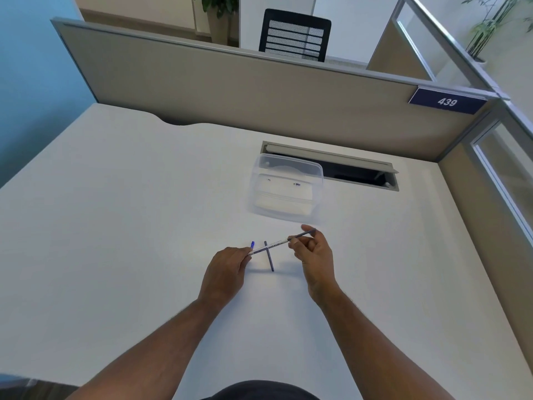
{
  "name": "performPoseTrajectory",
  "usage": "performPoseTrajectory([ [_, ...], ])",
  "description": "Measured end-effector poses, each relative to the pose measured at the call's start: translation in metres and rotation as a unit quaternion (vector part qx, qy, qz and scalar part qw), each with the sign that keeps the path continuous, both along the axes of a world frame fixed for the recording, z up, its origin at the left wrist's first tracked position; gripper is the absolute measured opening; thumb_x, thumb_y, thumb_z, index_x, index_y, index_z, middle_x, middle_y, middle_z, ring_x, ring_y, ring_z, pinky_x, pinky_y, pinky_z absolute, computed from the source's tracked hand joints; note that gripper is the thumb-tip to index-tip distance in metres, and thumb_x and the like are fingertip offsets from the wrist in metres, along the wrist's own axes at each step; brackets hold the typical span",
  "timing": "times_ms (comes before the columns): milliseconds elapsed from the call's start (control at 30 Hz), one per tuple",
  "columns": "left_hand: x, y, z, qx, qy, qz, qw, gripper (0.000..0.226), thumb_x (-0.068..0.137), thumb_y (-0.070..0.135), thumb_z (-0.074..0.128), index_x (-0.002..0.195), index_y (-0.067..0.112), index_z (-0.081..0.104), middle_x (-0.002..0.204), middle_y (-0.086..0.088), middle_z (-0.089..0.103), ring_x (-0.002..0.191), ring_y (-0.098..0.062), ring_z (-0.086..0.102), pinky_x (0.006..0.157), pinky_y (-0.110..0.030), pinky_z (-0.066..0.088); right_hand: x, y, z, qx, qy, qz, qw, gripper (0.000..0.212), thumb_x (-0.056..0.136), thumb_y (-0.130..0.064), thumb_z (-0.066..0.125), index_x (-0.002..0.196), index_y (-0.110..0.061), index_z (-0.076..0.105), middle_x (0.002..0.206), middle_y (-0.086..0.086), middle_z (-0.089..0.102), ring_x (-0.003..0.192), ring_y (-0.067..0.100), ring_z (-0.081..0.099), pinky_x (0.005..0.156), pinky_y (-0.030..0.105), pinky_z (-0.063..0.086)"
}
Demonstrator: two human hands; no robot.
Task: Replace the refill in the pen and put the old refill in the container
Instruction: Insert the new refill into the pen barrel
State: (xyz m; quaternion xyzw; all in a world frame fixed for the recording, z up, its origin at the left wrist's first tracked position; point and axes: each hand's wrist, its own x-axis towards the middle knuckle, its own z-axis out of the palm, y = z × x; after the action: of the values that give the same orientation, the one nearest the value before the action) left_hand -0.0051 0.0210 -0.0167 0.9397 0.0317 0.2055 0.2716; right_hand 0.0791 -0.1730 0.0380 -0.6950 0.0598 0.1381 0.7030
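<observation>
I hold a white pen barrel level above the white desk. My left hand pinches its left end. My right hand pinches a dark refill that sticks out of the barrel's right end. A second dark refill lies on the desk under the barrel, pointing toward me. A small blue cap rests on the desk just left of it. The clear plastic container stands open behind my hands.
A cable slot with a raised flap opens in the desk behind the container. Beige partitions wall off the back and right side. An office chair stands beyond the partition.
</observation>
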Motion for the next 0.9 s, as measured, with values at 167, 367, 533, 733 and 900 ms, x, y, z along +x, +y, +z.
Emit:
performPoseTrajectory([
  [167, -0.003, 0.003, -0.001, 0.0, 0.001, 0.008, 1.0, 0.035, 0.098, 0.027, 0.042, 0.103, 0.009, 0.072, 0.089, -0.001, 0.074, 0.078, -0.027, 0.066, 0.071, -0.035, 0.052, -0.003, 0.003, 0.0, -0.067, -0.056, -0.024, 0.996, 0.047, 0.094, -0.01, 0.068, 0.135, -0.028, 0.054, 0.095, 0.003, 0.077, 0.095, 0.015, 0.072, 0.084, 0.023, 0.051],
  [367, -0.003, 0.004, -0.003, 0.002, 0.009, 0.019, 1.0, 0.036, 0.098, 0.028, 0.041, 0.104, 0.01, 0.072, 0.091, -0.001, 0.074, 0.081, -0.026, 0.066, 0.073, -0.035, 0.052, -0.011, 0.007, -0.005, -0.129, -0.084, 0.04, 0.987, 0.042, 0.097, -0.006, 0.058, 0.132, -0.028, 0.063, 0.101, -0.01, 0.076, 0.099, 0.008, 0.071, 0.09, 0.02, 0.051],
  [533, -0.005, 0.005, -0.001, 0.001, 0.005, 0.022, 1.0, 0.035, 0.097, 0.027, 0.042, 0.103, 0.01, 0.072, 0.09, -0.002, 0.074, 0.08, -0.027, 0.066, 0.072, -0.035, 0.052, -0.017, 0.013, -0.01, -0.163, -0.097, 0.093, 0.977, 0.045, 0.099, -0.003, 0.053, 0.13, -0.035, 0.062, 0.115, -0.014, 0.073, 0.103, 0.0, 0.069, 0.084, 0.011, 0.049],
  [733, -0.009, 0.012, -0.001, -0.003, 0.011, 0.033, 0.999, 0.025, 0.095, 0.019, 0.051, 0.103, 0.008, 0.072, 0.09, -0.001, 0.074, 0.08, -0.027, 0.067, 0.072, -0.035, 0.052, -0.013, 0.02, -0.015, -0.255, -0.097, 0.101, 0.957, 0.042, 0.101, -0.011, 0.05, 0.14, -0.025, 0.058, 0.113, -0.009, 0.07, 0.107, 0.01, 0.065, 0.096, 0.026, 0.051],
  [900, -0.011, 0.021, 0.002, -0.007, 0.012, 0.057, 0.998, 0.019, 0.094, 0.014, 0.058, 0.104, 0.007, 0.072, 0.091, -0.004, 0.074, 0.081, -0.028, 0.068, 0.073, -0.036, 0.054, -0.01, 0.035, -0.022, -0.337, -0.127, 0.153, 0.92, 0.039, 0.1, -0.013, 0.05, 0.138, -0.019, 0.058, 0.115, -0.006, 0.066, 0.107, 0.015, 0.062, 0.097, 0.031, 0.049],
])
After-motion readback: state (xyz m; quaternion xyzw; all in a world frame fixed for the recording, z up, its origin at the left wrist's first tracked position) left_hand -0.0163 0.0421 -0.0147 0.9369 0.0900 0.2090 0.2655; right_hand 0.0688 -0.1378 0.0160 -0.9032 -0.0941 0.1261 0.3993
